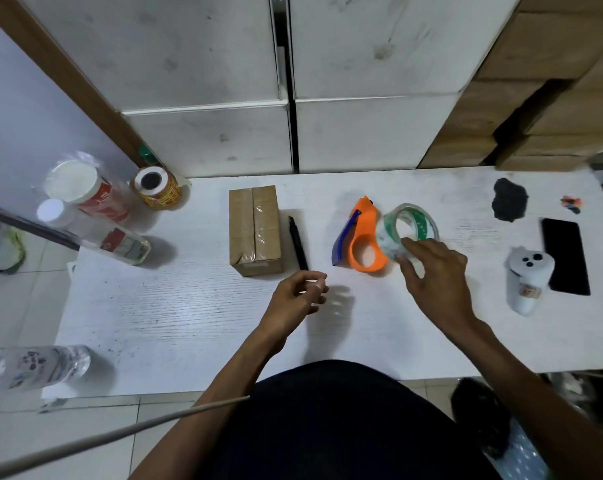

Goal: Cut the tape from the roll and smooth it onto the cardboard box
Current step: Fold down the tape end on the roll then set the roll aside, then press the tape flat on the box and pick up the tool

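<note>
A small brown cardboard box (255,230) stands on the white table (189,313), with clear tape along its top seam. To its right lies an orange tape cutter (364,237) with a blue blade guard. A clear tape roll (409,225) with a green-printed core is tilted up beside the cutter. My right hand (435,275) grips the roll's near rim with thumb and fingers. My left hand (300,296) hovers just in front of the box, fingers loosely curled and holding nothing.
A black marker (298,242) lies right of the box. Bottles and jars (95,220) crowd the left side, and a water bottle (33,370) lies near the front left. A black phone (565,259), white controller (528,275) and dark lump (509,204) sit at the right.
</note>
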A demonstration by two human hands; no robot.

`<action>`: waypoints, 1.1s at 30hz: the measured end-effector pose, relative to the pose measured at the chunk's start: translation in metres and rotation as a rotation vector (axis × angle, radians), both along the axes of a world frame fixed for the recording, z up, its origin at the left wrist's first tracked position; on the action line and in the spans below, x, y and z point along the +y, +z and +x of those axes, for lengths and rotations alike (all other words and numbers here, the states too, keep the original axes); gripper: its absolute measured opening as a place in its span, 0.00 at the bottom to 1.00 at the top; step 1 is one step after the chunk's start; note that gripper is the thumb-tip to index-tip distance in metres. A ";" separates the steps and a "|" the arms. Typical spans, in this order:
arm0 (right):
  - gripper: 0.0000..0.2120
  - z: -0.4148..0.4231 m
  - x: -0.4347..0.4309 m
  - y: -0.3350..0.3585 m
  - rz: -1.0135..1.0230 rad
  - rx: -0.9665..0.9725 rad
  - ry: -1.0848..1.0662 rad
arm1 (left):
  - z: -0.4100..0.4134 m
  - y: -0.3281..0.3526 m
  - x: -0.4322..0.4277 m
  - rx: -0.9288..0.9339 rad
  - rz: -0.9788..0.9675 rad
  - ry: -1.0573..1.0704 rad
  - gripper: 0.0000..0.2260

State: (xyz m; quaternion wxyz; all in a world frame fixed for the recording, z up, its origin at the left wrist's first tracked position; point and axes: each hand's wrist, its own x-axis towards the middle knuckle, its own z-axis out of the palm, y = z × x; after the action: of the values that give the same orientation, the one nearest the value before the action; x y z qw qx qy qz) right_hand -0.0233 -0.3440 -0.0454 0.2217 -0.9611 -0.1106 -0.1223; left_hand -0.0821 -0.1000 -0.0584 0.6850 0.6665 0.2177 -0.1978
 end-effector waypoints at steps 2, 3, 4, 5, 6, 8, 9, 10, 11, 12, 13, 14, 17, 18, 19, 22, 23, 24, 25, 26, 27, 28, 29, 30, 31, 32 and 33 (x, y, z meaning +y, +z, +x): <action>0.13 0.013 -0.017 0.001 -0.052 0.033 -0.037 | -0.004 -0.006 0.005 0.011 0.057 0.006 0.07; 0.13 0.020 -0.025 0.001 -0.079 0.060 -0.045 | -0.006 -0.009 0.006 0.015 0.089 0.016 0.06; 0.14 0.026 -0.031 0.000 -0.110 0.094 -0.052 | -0.008 -0.012 0.007 0.020 0.121 0.026 0.06; 0.14 0.031 -0.035 -0.003 -0.139 0.132 -0.069 | -0.010 -0.015 0.009 0.026 0.147 0.029 0.05; 0.14 0.036 -0.039 -0.006 -0.166 0.173 -0.087 | -0.010 -0.017 0.010 0.028 0.165 0.035 0.05; 0.14 0.044 -0.044 -0.015 -0.202 0.264 -0.117 | -0.011 -0.018 0.012 0.031 0.194 0.045 0.05; 0.14 0.048 -0.045 -0.020 -0.208 0.305 -0.129 | -0.011 -0.018 0.012 0.033 0.207 0.050 0.05; 0.14 0.051 -0.044 -0.025 -0.214 0.342 -0.136 | -0.010 -0.018 0.013 0.033 0.220 0.051 0.05; 0.14 0.052 -0.043 -0.030 -0.221 0.379 -0.138 | -0.009 -0.018 0.013 0.031 0.234 0.047 0.05; 0.14 0.052 -0.041 -0.034 -0.229 0.409 -0.143 | -0.007 -0.018 0.013 0.031 0.243 0.036 0.06; 0.14 0.052 -0.039 -0.038 -0.230 0.433 -0.154 | -0.005 -0.017 0.011 0.034 0.246 0.023 0.07; 0.14 0.051 -0.036 -0.040 -0.218 0.444 -0.165 | -0.003 -0.016 0.010 0.038 0.249 0.011 0.08; 0.19 0.049 -0.030 -0.041 -0.166 0.402 -0.170 | 0.008 -0.012 0.002 0.023 0.255 -0.028 0.11; 0.21 0.046 -0.029 -0.041 -0.154 0.360 -0.172 | 0.012 -0.010 0.000 0.014 0.254 -0.037 0.13; 0.21 0.043 -0.027 -0.040 -0.122 0.301 -0.180 | 0.018 -0.010 -0.003 0.006 0.254 -0.047 0.14; 0.17 0.033 -0.010 -0.036 0.188 0.232 -0.191 | 0.036 -0.007 -0.012 -0.006 0.235 -0.081 0.17; 0.16 0.031 -0.002 -0.036 0.316 0.280 -0.193 | 0.042 -0.007 -0.016 0.001 0.215 -0.083 0.19; 0.15 0.030 0.007 -0.035 0.401 0.350 -0.205 | 0.049 -0.006 -0.020 0.014 0.197 -0.082 0.21; 0.15 0.031 0.014 -0.034 0.441 0.431 -0.225 | 0.055 -0.007 -0.024 0.033 0.187 -0.080 0.23; 0.16 0.033 0.020 -0.035 0.449 0.529 -0.253 | 0.061 -0.008 -0.028 0.054 0.183 -0.080 0.25; 0.17 0.035 0.024 -0.036 0.449 0.626 -0.282 | 0.066 -0.009 -0.032 0.073 0.184 -0.084 0.26; 0.17 0.035 0.028 -0.036 0.450 0.712 -0.303 | 0.070 -0.010 -0.034 0.091 0.183 -0.091 0.27; 0.16 0.035 0.031 -0.036 0.458 0.769 -0.312 | 0.073 -0.012 -0.036 0.109 0.169 -0.099 0.27; 0.15 0.034 0.033 -0.036 0.472 0.791 -0.312 | 0.076 -0.014 -0.038 0.125 0.143 -0.106 0.26; 0.15 0.032 0.035 -0.037 0.484 0.796 -0.308 | 0.077 -0.017 -0.039 0.139 0.112 -0.110 0.25; 0.15 0.030 0.037 -0.037 0.493 0.793 -0.295 | 0.077 -0.019 -0.041 0.150 0.086 -0.107 0.24; 0.15 0.029 0.037 -0.037 0.496 0.792 -0.280 | 0.077 -0.021 -0.042 0.158 0.071 -0.099 0.24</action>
State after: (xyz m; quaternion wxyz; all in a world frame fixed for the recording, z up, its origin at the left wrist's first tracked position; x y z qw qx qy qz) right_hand 0.0056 -0.3067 -0.0825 0.4506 -0.8576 0.1452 0.2013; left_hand -0.0048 -0.1425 -0.0793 0.6311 0.6826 0.2446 -0.2757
